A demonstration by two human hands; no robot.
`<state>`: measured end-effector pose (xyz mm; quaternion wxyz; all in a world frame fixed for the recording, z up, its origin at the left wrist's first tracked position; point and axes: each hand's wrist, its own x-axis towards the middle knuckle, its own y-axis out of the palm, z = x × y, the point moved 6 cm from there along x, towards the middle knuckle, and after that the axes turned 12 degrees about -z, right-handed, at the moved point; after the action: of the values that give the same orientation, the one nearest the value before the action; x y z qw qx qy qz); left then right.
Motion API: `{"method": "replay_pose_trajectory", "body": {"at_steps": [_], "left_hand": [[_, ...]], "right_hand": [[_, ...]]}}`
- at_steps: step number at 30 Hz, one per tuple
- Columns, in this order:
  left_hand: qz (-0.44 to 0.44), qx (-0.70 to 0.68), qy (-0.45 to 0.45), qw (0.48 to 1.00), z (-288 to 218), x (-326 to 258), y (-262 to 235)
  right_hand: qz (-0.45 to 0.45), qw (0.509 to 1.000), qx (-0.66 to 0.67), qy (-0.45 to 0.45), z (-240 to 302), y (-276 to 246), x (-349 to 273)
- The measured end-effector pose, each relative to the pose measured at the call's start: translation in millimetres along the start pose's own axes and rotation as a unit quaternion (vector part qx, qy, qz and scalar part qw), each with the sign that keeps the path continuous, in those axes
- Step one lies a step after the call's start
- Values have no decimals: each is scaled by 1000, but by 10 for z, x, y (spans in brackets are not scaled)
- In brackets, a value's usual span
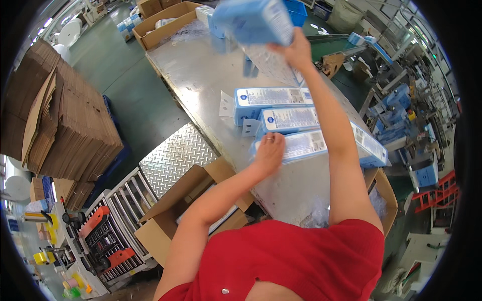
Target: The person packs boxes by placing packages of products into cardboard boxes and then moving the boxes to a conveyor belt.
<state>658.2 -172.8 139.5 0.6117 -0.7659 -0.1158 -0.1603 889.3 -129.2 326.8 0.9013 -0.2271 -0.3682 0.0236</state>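
Pressing flat on the nearest blue-and-white box (321, 145) to steady it on the steel surface (201, 75), the left hand (269, 150) lies open while the right hand (293, 50) grips another blue box (253, 21) raised overhead.

The raised blue box (253, 20) is long and rectangular, blurred, tilted in the air above the far part of the surface (201, 75). The nearest blue box (321, 145) lies flat on the surface, beside two similar boxes (281, 108), label side up.
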Motion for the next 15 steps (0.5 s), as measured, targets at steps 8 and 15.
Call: {"method": "replay_pose_trajectory", "body": {"at_steps": [8, 15], "left_hand": [[86, 51, 13, 995, 463, -458, -316], [-25, -58, 5, 998, 255, -310, -291]], "right_hand": [[-7, 692, 650, 313, -380, -1055, -464], [-124, 605, 714, 329, -209, -859, -1172]]}}
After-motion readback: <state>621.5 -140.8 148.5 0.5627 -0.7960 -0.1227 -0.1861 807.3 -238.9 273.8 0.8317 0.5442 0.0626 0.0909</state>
